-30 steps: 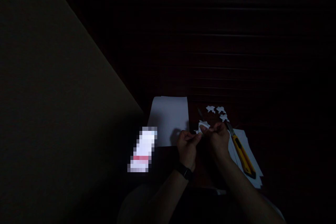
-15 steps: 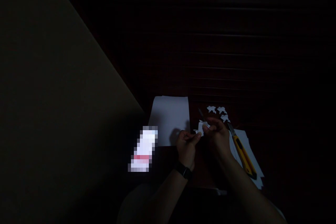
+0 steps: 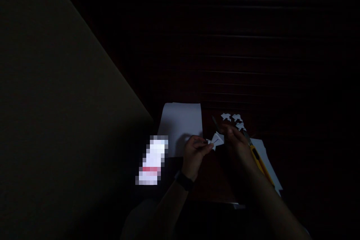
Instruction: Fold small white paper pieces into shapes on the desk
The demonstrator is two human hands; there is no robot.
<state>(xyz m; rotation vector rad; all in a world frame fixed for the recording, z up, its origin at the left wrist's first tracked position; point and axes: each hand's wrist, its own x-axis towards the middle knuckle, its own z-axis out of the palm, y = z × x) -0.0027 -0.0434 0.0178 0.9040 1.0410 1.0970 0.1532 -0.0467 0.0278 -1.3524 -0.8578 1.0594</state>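
Observation:
My left hand, with a dark band on its wrist, pinches a small folded paper piece between thumb and fingers. Just right of that piece, my right hand has its fingers curled together, off the paper. A slim dark tool with a pointed end reaches up-left from the right fingertips. Whether they grip it or it lies behind them, I cannot tell. Several small folded white paper shapes lie beyond the right hand. A yellow box cutter rests on paper, partly covered by my right forearm.
White paper sheets lie left of the hands on the dark table. More sheets are under the cutter. A bright, blurred-out phone-like screen is at lower left. A wall rises on the left. The light is very dim.
My right hand has let go of the folded paper and moved slightly right. My left hand has shifted a little left, still pinching the paper, which now shows a more pointed, spread shape.

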